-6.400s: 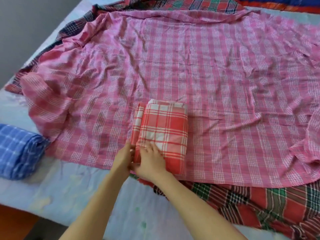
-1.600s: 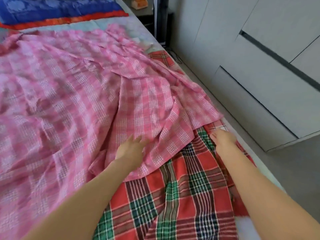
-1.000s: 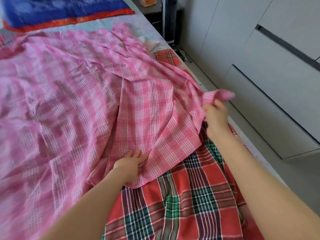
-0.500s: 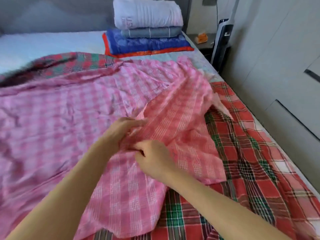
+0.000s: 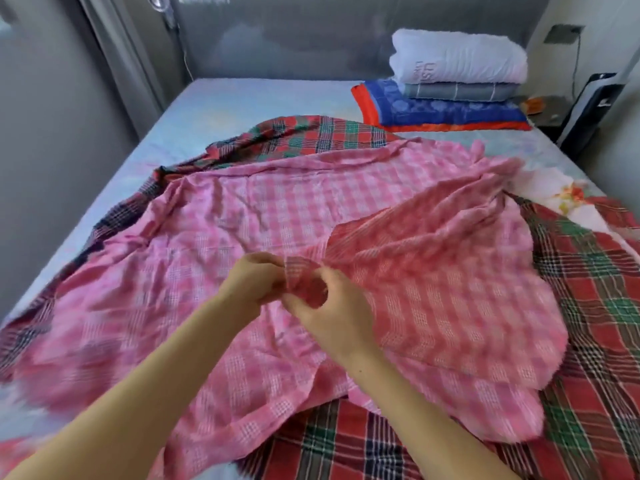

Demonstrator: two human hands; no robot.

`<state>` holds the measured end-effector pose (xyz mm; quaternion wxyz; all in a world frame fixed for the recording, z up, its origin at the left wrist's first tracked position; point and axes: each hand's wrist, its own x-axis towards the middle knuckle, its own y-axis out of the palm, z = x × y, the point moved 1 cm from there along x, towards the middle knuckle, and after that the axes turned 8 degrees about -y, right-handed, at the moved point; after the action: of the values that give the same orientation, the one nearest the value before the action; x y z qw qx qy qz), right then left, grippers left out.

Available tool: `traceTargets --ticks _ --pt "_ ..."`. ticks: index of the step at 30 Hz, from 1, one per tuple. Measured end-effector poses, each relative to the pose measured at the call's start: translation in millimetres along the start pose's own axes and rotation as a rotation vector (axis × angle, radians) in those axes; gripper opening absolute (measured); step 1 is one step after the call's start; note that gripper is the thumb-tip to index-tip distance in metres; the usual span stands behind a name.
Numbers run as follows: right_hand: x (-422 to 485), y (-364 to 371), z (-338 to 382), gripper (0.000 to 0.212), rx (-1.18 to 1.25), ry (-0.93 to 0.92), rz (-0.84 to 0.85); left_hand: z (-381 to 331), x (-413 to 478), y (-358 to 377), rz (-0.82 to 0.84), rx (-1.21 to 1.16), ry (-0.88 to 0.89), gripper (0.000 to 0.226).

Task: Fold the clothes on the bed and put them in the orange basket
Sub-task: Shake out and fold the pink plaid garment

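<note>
Noted at centre of view: left hand (image 5: pixel 254 282) and right hand (image 5: pixel 332 313) close together, nearly touching, both pinching one bunched corner of the pink checked cloth (image 5: pixel 242 220), fingers and thumbs curled round the fabric; raised slightly off the surface at that corner, with a turned-over flap running out toward 3 o'clock and showing a redder face; otherwise spread, rumpled, over most of the bed (image 5: pixel 242 98), from 9 o'clock through centre to 2 o'clock; not yet folded into any compact shape; beneath it, a red and green tartan cloth (image 5: pixel 606 306), exposed along the far edge at 12 o'clock, widely from 3 to 5 o'clock, and at 6 o'clock between the two bare forearms; pale blue sheet bare at 11 o'clock, with a floral patch near 2 o'clock; at 1 o'clock, at the head of the bed against the grey headboard (image 5: pixel 311 36), a stack of folded bedding: white quilt (image 5: pixel 457 60) on top, grey layer (image 5: pixel 457 91) under it, blue and orange blanket (image 5: pixel 443 112) at the bottom; just beyond the bed edge at 2 o'clock, a dark and white upright appliance (image 5: pixel 595 109), kind not determinable; blurred at 8 o'clock, detail there unreadable
</note>
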<state>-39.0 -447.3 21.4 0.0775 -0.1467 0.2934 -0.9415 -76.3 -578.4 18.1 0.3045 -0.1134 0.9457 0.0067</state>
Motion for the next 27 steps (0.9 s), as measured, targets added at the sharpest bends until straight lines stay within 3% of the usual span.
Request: traceTargets --ticks 2,5,9,13,19,21,24,27 --pt "1 31 21 0.030 0.021 -0.024 0.009 2 -3 -31 -0.006 0.047 0.009 0.022" --pt "1 55 34 0.020 0.036 -0.053 0.019 6 -6 -63 0.083 0.035 -0.015 0.024" --pt "5 79 36 0.044 0.115 0.014 0.027 25 -15 -106 0.169 -0.090 -0.096 0.012" --pt "4 109 31 0.049 0.111 0.057 0.043 70 -18 -163 -0.081 -0.194 -0.162 0.018" --pt "-4 163 43 0.039 0.159 0.028 0.142 147 -7 -265 -0.566 -0.342 -0.205 0.034" --pt "-2 182 63 0.038 0.177 -0.013 0.157 162 -1 -285 -0.663 -0.193 -0.199 0.031" --pt "1 216 102 0.035 0.250 -0.077 0.198 166 15 -288 -0.728 0.321 -0.112 0.019" --pt "5 254 118 0.023 0.273 -0.075 0.208 160 34 -273 -0.554 0.550 0.050 0.033"
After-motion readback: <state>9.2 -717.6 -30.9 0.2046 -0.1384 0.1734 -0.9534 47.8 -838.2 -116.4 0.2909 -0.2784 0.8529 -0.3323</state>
